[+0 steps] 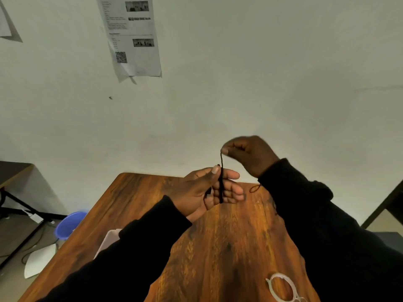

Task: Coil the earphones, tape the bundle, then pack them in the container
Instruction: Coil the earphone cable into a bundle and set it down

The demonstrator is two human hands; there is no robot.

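Note:
Black earphones [221, 184] run in loops across the fingers of my left hand [205, 190], which is held palm-up above the wooden table [218, 236] with the thumb pressing the cord down. My right hand [248, 153] is raised just above and to the right, pinching the cord's free stretch between thumb and forefinger. A loose loop of the same cord [254, 188] lies on the table under my right wrist. A clear tape roll [281, 287] rests near the table's front right. A pale container [109, 240] shows at the table's left edge, mostly hidden behind my left sleeve.
A blue plastic bowl [69, 223] sits on the floor left of the table, beside a white sheet [39, 262] and cables. A dark desk frame [13, 192] stands at far left. Printed papers [130, 38] hang on the wall behind.

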